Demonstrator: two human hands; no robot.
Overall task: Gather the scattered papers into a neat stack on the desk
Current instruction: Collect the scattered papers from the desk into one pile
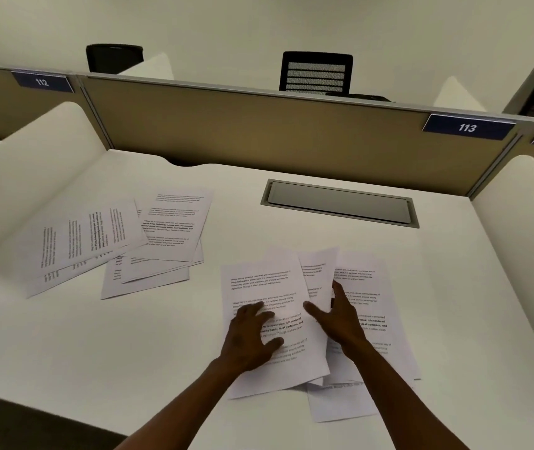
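Printed white papers lie in two loose groups on the white desk [291,222]. The near group [278,287] is fanned out in front of me, with several overlapping sheets. My left hand [252,336] rests flat on the top sheet, fingers spread. My right hand [340,316] lies on the sheets beside it, fingers apart, its thumb on the top sheet's right edge. The far group [148,241] sits to the left, several sheets at different angles, one partly against the left divider.
A grey cable hatch [340,203] is set into the desk behind the near papers. A tan partition [259,131] with labels 112 and 113 backs the desk. White curved dividers [31,177] stand at both sides. The desk's front edge runs at lower left.
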